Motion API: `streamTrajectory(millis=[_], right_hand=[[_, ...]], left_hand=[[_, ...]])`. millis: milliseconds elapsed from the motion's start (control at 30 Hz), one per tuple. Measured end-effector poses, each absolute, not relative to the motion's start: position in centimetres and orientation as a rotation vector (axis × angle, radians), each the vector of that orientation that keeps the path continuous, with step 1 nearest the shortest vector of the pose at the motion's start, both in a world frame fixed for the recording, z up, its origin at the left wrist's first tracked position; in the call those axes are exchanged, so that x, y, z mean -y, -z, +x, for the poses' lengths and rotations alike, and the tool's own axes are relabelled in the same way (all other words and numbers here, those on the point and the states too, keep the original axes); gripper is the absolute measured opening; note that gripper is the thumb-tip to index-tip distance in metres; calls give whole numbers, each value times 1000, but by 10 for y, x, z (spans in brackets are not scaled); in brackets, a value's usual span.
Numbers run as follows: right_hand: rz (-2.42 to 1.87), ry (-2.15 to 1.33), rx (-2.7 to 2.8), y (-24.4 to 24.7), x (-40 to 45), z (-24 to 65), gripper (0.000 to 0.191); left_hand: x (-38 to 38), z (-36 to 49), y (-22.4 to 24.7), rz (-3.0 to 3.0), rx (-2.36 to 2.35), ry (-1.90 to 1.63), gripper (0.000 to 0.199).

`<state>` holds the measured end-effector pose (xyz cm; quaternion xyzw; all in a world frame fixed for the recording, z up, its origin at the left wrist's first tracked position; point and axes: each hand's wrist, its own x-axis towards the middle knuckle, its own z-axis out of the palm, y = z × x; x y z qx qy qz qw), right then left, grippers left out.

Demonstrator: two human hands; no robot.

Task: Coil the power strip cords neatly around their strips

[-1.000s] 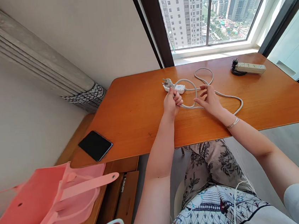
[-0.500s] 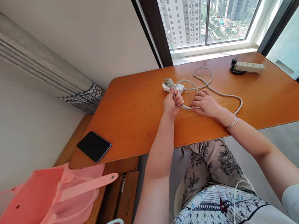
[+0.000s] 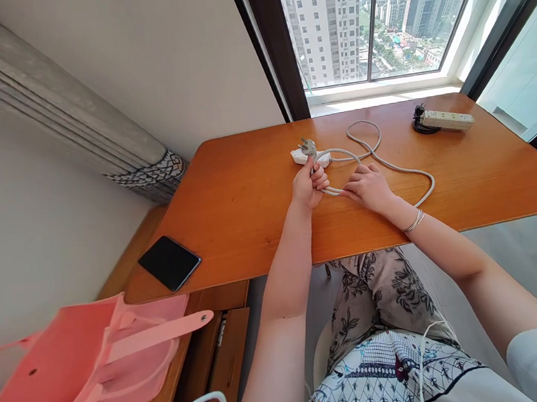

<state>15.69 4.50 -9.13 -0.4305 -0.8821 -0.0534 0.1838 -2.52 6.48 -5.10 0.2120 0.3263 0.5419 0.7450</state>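
Near the middle of the wooden table, my left hand point(image 3: 311, 183) is closed around a white power cord point(image 3: 379, 159), with its grey plug point(image 3: 307, 147) sticking up above the thumb. A loop of the cord runs from that hand across to my right hand point(image 3: 366, 184), whose fingers are bent and pinched on the loop's right side. Just behind my left hand lies a white power strip point(image 3: 299, 157), partly hidden by the plug and the hand. From it the rest of the cord trails right in loose curves on the table.
A cream power strip point(image 3: 449, 120) with its black cord point(image 3: 426, 125) bundled lies at the back right. At the left are a black tablet point(image 3: 170, 263) and, below the table edge, a pink bag point(image 3: 75, 368). The wooden table point(image 3: 231, 211) meets the window wall.
The plug in my left hand has tipped slightly upright and to the right. My right hand has shifted a little, its fingers drawing closer together on the cord.
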Motion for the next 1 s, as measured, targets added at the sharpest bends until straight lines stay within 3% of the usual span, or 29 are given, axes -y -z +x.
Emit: streamTrajectory(millis=[167,400,1000], right_hand=[[-1237,143,2455,96,-46,157,54],[-1080,79,2507,92,-51,165,33],[-1067,24,2636,90,-47,164,36]], left_hand=[[-65,-24,53,487,-708,-1188,48],[-64,-22,52,457,-662,-1261,47],[-59,-24,51,504,-663,-1218,39]])
